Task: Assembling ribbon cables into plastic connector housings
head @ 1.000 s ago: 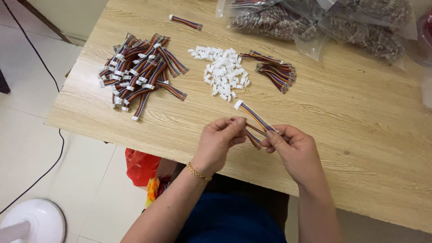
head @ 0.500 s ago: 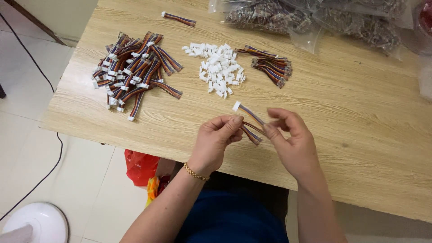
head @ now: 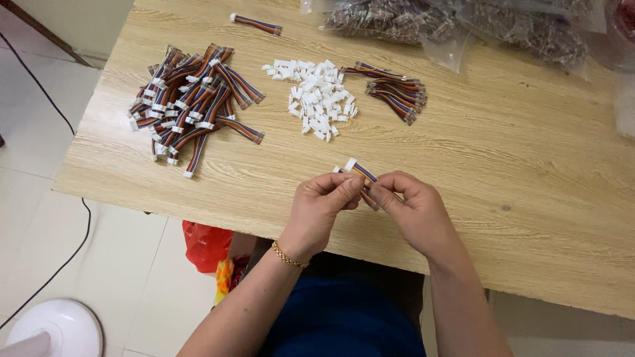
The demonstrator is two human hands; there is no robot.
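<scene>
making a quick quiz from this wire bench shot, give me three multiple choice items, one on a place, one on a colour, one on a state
1. Where does the loose heap of small white plastic connector housings lie on the pale wooden table?
A. Between the big pile of connector-tipped multicoloured ribbon cables and the smaller bundle of bare-ended cables
B. At the near table edge
C. On the floor

2. What colour is the bag under the table?
A. Green
B. Red
C. Black

3. How is the short multicoloured ribbon cable with a white connector held?
A. Lying free on the table
B. In the left hand only
C. Pinched between both, left hand and right hand

Answers:
1. A, the white heap sits between the two cable groups.
2. B, red plastic shows below the table edge.
3. C, fingers of both hands meet on the cable.
</scene>
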